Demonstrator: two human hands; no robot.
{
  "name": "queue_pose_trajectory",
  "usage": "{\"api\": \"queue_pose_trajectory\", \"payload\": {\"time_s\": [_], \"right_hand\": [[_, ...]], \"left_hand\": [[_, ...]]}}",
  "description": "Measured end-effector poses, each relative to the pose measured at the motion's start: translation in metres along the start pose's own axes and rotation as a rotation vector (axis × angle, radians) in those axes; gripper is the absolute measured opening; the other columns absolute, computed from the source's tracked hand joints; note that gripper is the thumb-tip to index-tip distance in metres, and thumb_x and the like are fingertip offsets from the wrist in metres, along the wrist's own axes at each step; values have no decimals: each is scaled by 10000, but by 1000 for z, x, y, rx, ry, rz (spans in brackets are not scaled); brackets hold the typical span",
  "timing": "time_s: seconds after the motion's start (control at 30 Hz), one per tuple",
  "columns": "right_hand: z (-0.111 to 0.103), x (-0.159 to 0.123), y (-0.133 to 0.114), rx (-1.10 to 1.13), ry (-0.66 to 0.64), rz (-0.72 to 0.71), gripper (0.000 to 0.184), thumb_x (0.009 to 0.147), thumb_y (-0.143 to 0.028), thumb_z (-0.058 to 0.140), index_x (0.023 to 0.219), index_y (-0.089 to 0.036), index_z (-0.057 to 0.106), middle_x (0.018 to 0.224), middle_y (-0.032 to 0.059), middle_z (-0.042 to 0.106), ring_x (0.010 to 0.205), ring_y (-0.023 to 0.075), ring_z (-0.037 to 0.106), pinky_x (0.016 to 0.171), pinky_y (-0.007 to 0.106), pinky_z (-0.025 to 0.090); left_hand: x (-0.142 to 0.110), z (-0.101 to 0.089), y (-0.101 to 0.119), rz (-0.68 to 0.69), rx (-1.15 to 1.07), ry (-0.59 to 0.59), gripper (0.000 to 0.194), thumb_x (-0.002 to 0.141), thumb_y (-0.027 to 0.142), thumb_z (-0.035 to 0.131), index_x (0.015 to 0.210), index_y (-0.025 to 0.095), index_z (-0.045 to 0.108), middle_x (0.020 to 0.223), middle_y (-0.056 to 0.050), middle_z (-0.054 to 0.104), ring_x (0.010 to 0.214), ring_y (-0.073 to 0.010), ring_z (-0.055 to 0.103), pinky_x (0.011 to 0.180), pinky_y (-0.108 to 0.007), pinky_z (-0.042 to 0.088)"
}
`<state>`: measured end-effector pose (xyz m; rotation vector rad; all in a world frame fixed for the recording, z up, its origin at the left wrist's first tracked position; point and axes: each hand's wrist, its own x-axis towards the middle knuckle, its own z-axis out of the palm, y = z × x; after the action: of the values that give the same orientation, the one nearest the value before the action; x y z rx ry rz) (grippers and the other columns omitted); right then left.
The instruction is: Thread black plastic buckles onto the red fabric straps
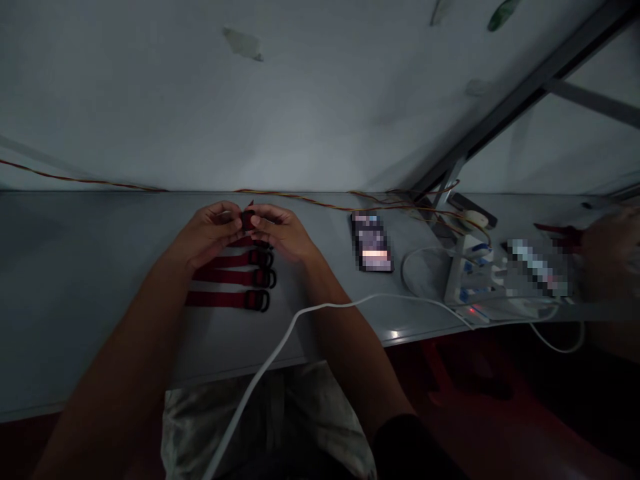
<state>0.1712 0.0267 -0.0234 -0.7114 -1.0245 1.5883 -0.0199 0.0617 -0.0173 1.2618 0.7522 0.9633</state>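
Between my two hands, over the far part of the grey table (100, 267), is a red strap (249, 221) with a black buckle. My left hand (213, 230) pinches it from the left side. From the right, my right hand (280, 230) grips the same piece with thumb and fingers. Just nearer to me lie several red straps (215, 299) side by side, their black buckles (257, 301) all pointing right. My left hand and wrist partly cover the upper ones.
A phone (373, 241) with a lit screen lies right of my hands. Beyond it are a white power strip (470, 280) and another phone (537, 267). A white cable (300, 313) crosses over my right forearm. Twisted wires (290, 195) run along the wall. Another person's hand (613, 243) shows at far right.
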Motion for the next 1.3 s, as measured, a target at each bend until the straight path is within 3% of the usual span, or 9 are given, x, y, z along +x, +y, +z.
{"api": "queue_pose_trajectory", "payload": {"time_s": [0.23, 0.43, 0.57, 0.77, 0.9, 1.17, 1.3], "right_hand": [[5, -1, 0, -9, -55, -42, 457, 685, -519, 902, 1019, -231, 780, 889, 4, 734, 651, 95, 578, 495, 210, 442], [4, 0, -1, 0, -15, -3, 486, 640, -512, 923, 1014, -234, 783, 931, 10, 750, 681, 102, 598, 466, 203, 370], [1, 2, -1, -36, 16, -20, 467, 656, -507, 917, 1008, -232, 782, 907, 4, 748, 698, 111, 618, 500, 209, 418], [1, 0, -1, 41, -12, 39, 473, 632, -488, 942, 1002, -246, 774, 931, 1, 766, 820, 152, 691, 724, 276, 588], [-1, 1, 0, 56, -41, 58, 460, 643, -480, 941, 1007, -255, 772, 951, -4, 771, 841, 154, 700, 769, 295, 604], [4, 2, 2, 83, 63, 94, 449, 651, -439, 937, 1016, -257, 746, 943, -6, 771, 846, 165, 710, 719, 280, 607], [11, 1, -1, 99, 128, 105, 363, 695, -370, 914, 982, -256, 724, 926, -28, 757, 825, 141, 701, 762, 265, 628]], "left_hand": [[-2, 1, 1, 19, -12, -29, 378, 625, 443, 957, 816, 268, 682, 857, -46, 746, 852, -265, 747, 831, -543, 652], [-1, 4, 4, 79, 68, -4, 350, 666, 476, 919, 779, 242, 684, 848, -52, 723, 845, -263, 746, 849, -535, 658], [0, 6, 3, 81, 89, 29, 332, 657, 464, 929, 795, 259, 708, 873, -51, 724, 815, -234, 736, 818, -474, 662], [-2, 5, 6, -1, 11, 1, 353, 628, 429, 942, 809, 256, 693, 947, -38, 746, 913, -245, 745, 873, -491, 652], [-2, 1, 6, -69, -57, -32, 316, 637, 372, 941, 842, 261, 726, 944, -37, 758, 884, -230, 745, 871, -487, 650], [0, 3, 4, -35, -108, 33, 286, 685, 345, 926, 909, 270, 764, 1069, -52, 763, 967, -228, 721, 832, -413, 639], [0, 6, 4, -96, -130, 61, 260, 737, 370, 896, 908, 237, 751, 1046, -44, 756, 962, -210, 702, 802, -347, 609]]}}
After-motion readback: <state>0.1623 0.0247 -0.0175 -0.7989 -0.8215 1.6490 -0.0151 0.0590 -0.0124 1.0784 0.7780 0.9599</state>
